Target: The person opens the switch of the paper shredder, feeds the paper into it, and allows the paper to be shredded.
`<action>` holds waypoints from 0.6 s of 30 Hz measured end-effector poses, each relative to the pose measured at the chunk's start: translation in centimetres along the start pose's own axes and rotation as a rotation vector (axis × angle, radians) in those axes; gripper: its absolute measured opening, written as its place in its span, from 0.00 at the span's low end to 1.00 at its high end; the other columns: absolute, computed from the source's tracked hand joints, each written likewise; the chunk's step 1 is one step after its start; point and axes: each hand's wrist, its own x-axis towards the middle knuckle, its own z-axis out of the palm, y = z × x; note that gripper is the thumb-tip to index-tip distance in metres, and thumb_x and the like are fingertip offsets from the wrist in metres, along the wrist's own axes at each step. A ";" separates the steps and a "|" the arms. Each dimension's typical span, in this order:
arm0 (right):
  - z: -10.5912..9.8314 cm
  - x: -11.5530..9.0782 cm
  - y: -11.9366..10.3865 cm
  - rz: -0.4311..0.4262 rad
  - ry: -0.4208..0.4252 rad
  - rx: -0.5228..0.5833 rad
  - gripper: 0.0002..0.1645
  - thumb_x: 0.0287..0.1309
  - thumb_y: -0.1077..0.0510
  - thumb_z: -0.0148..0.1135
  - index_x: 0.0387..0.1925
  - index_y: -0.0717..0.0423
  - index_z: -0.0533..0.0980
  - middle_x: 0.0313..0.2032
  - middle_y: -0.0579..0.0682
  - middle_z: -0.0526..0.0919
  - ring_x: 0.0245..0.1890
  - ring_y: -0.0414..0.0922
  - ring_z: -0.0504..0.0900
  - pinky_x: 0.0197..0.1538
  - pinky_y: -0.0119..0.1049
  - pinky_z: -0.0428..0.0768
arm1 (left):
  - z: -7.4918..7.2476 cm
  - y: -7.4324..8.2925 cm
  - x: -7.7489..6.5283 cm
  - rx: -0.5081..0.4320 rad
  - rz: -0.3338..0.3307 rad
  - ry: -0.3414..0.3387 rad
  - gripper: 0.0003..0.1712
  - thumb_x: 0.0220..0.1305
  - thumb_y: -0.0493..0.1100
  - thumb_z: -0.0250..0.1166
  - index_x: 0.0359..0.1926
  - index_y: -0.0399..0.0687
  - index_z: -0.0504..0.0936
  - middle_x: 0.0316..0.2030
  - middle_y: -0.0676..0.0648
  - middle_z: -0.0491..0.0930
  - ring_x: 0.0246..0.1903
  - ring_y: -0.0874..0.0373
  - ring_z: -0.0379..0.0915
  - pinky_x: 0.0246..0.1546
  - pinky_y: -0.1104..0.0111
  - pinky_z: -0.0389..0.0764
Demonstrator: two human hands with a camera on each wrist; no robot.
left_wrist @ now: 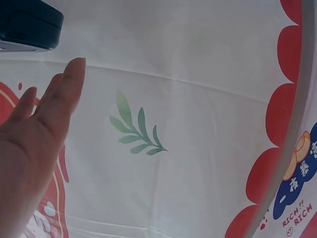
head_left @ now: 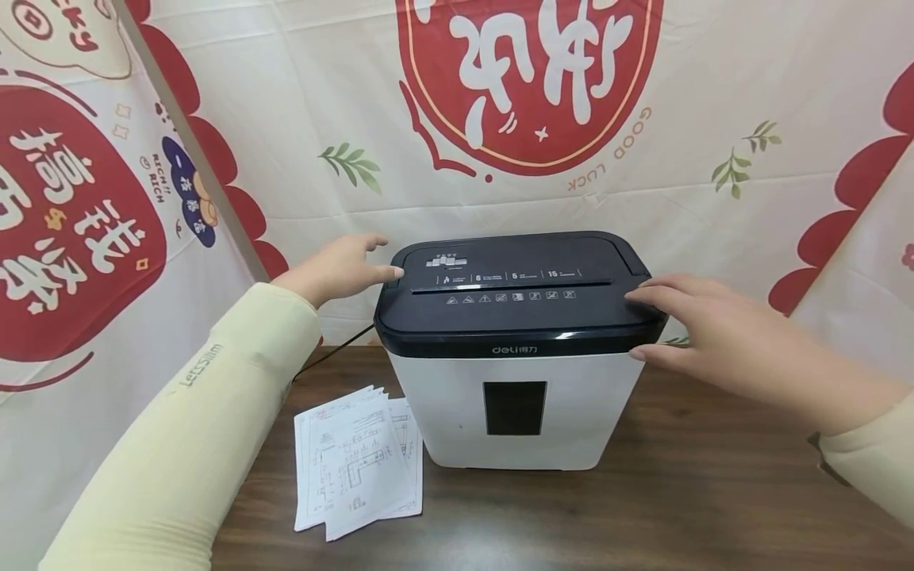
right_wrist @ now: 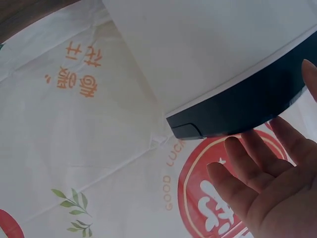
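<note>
A paper shredder (head_left: pixel 457 396) with a white bin and a black top (head_left: pixel 521 313) stands upright on the wooden table, a dark window in its front. At the top's left end is my left hand (head_left: pixel 339 268), fingers spread and holding nothing; in the left wrist view a gap shows between this hand (left_wrist: pixel 39 129) and the black corner. My right hand (head_left: pixel 721 333) is at the right end, fingers extended near the top's edge. In the right wrist view the right hand (right_wrist: pixel 277 183) has its fingertips close to the black rim (right_wrist: pixel 237 111); whether they touch is unclear.
Several printed sheets of paper (head_left: pixel 357 468) lie loosely stacked on the table (head_left: pixel 678 492), left of the shredder. A black cord (head_left: pixel 336 349) runs off behind its left side. Printed cloth (head_left: pixel 286 119) hangs close behind and at both sides.
</note>
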 end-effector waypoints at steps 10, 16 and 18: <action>0.3 0.5 -0.5 -0.026 0.004 -0.045 0.34 0.48 0.47 0.74 0.56 0.56 0.76 0.53 0.56 0.78 0.55 0.57 0.75 0.51 0.58 0.74 | 0.0 0.8 2.2 0.006 -0.037 -0.026 0.40 0.66 0.55 0.59 0.71 0.39 0.59 0.69 0.35 0.61 0.66 0.41 0.59 0.65 0.49 0.63; 0.4 0.7 -0.6 -0.032 0.004 -0.047 0.34 0.48 0.48 0.74 0.56 0.56 0.76 0.54 0.56 0.77 0.55 0.57 0.75 0.52 0.58 0.74 | 0.0 1.2 3.1 -0.008 -0.020 -0.029 0.41 0.65 0.57 0.60 0.71 0.40 0.60 0.68 0.37 0.62 0.66 0.43 0.60 0.64 0.50 0.64; 0.4 0.7 -0.6 -0.042 0.005 -0.046 0.34 0.48 0.48 0.74 0.56 0.57 0.76 0.54 0.56 0.77 0.55 0.57 0.75 0.52 0.58 0.74 | 0.2 1.3 3.4 -0.020 -0.020 -0.029 0.41 0.65 0.57 0.60 0.71 0.39 0.60 0.68 0.37 0.63 0.65 0.44 0.61 0.64 0.50 0.65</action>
